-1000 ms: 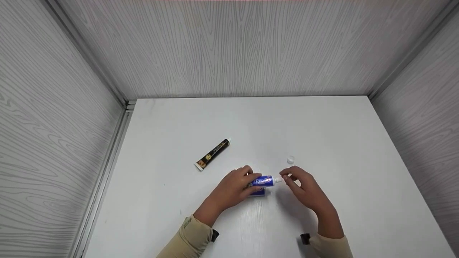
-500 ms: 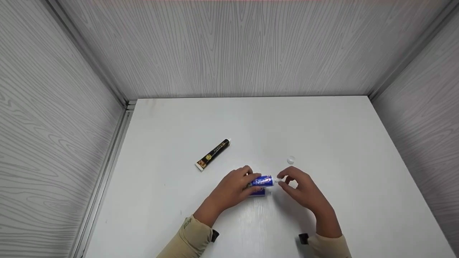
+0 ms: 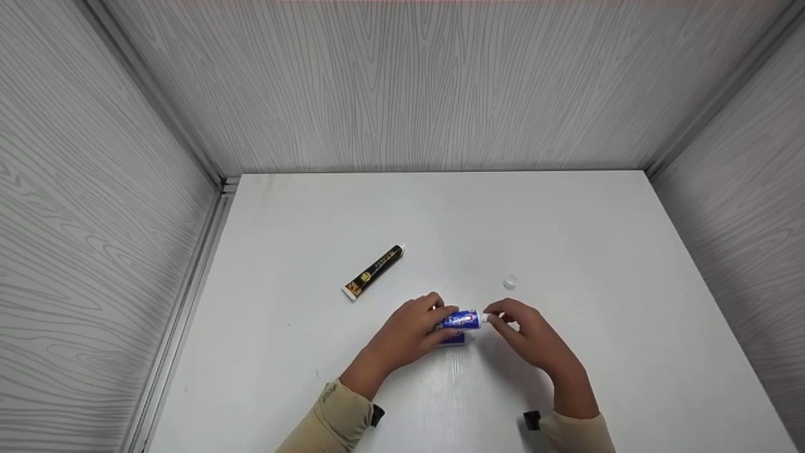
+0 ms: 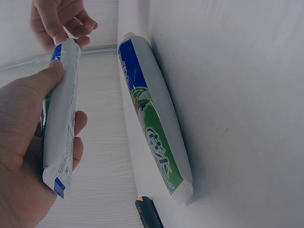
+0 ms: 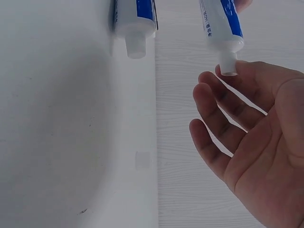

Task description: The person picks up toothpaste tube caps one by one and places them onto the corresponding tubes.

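The slim blue, white and green held tube appeared smooth, slightly glossy plastic; its small whitish end piece looked translucent plastic. The matching blue, white and green lying tube showed the same sheen. The slim black-and-gold tube was glossy. The round clear piece resembled transparent plastic. The flat white tabletop was smooth, faintly reflective; the grey wood-grain upright panels looked matt. The tan sleeve was cloth.

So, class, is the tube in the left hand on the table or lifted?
Lifted: in the left wrist view, the left hand holds the tube apart from the table, where a second tube lies.
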`<state>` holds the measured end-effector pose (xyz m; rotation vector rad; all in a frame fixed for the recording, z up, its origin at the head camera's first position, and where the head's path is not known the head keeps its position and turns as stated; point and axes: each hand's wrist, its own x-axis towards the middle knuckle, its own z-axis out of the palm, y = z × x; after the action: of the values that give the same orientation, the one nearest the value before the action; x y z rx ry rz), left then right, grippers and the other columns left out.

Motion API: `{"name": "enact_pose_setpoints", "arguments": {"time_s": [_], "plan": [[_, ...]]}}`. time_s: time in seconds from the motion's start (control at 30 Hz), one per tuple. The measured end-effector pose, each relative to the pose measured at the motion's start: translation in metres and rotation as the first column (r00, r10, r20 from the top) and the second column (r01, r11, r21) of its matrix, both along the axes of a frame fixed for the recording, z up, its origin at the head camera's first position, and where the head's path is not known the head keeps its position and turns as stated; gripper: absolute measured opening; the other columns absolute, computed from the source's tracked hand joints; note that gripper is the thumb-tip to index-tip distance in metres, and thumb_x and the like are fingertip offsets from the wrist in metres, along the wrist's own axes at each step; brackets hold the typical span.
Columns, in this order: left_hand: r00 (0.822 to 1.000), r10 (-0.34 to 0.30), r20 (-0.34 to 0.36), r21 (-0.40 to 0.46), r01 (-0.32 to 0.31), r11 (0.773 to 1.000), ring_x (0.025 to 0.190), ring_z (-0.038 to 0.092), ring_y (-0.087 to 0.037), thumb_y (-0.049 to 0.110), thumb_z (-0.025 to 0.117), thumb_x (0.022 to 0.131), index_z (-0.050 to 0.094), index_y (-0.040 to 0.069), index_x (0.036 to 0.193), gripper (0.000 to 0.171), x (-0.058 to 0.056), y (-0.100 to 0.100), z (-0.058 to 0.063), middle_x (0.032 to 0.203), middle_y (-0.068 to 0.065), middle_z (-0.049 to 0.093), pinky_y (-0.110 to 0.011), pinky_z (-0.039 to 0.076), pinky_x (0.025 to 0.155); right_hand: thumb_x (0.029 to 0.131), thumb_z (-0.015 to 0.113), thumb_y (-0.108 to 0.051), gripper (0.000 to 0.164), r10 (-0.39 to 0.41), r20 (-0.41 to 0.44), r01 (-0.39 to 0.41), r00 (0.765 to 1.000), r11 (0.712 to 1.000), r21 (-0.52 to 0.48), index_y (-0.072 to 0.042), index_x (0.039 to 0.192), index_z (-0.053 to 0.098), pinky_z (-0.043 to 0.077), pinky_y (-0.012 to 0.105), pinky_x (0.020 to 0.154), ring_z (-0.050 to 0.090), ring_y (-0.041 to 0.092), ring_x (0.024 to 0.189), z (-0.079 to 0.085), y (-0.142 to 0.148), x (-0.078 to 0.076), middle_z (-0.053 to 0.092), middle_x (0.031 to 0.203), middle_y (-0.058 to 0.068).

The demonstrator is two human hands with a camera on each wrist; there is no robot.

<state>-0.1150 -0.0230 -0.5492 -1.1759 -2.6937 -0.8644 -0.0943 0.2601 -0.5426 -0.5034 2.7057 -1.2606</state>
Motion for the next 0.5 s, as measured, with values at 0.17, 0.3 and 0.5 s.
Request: {"name": "enact_pose_setpoints", "arguments": {"time_s": [0.17,0.3,0.5], "plan": [[1.0,0.0,0.006,0.006,0.0,1.0,0.092,0.062,-0.014,0.036,0.072,0.103,0.071,0.015,0.138,0.04,0.0003,0.0,-0.0002,0.114,-0.002,0.064,-0.034,0.055,0.082,0.109,0.062,-0.031,0.023,-0.01,0.014,0.01,1.0,1.0,-0.004,-0.016,0.123,0.073,0.055,0.044,0.097,0.066,0.013,0.109,-0.0002,0.0,0.0004,0.073,0.12,-0.007],[1.0,-0.002,0.008,0.014,0.001,1.0,0.093,0.062,-0.013,0.036,0.072,0.103,0.071,0.015,0.138,0.04,0.0003,0.0001,0.0006,0.114,-0.002,0.064,-0.033,0.055,0.083,0.108,0.065,-0.025,0.021,-0.025,-0.021,0.024,0.999,1.0,-0.019,-0.014,0.123,0.074,0.056,0.044,0.098,0.066,0.012,0.108,-0.0012,-0.0004,0.0006,0.074,0.121,-0.002],[1.0,0.001,0.007,-0.006,-0.001,1.0,0.091,0.06,-0.013,0.037,0.071,0.103,0.07,0.016,0.139,0.041,0.0001,-0.0004,0.0026,0.114,-0.002,0.064,-0.034,0.054,0.081,0.102,0.073,-0.013,0.016,-0.023,-0.133,0.015,0.991,0.998,-0.063,-0.015,0.118,0.073,0.058,0.042,0.09,0.067,0.009,0.097,-0.0011,-0.0005,0.0003,0.074,0.115,0.006]]}}
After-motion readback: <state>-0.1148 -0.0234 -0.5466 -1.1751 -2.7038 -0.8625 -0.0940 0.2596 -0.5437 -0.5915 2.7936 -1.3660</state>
